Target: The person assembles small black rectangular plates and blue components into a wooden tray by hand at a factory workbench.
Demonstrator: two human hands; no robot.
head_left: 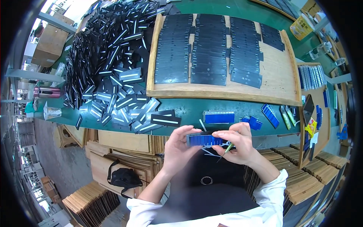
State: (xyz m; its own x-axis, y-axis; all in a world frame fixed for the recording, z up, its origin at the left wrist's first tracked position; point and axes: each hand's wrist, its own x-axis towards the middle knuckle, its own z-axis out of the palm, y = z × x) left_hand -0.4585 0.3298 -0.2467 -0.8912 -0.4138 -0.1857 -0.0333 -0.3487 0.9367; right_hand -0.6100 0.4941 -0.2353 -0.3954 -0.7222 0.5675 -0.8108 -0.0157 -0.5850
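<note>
Above my lap, close to the bench edge, I hold a small blue striped panel (pixel 204 140) with a dark upper edge. My left hand (pixel 177 149) is closed round its left end, thumb below and fingers above. The right end is gripped by my right hand (pixel 239 144), which also keeps a thin tool with a green handle (pixel 230 146) between its fingers, its point slanting down to the left. On the bench just beyond lie a blue panel with a silvery edge (pixel 219 118), several loose blue pieces (pixel 252 122) and another blue striped panel (pixel 270 115).
A large heap of black plates with white strips (pixel 113 68) covers the bench's left. A wooden tray (pixel 223 94) carries overlapping rows of dark plates (pixel 208 49). More green-handled tools (pixel 287 115) lie at right. Below are stacked boards (pixel 121 142) and a black bag (pixel 124 177).
</note>
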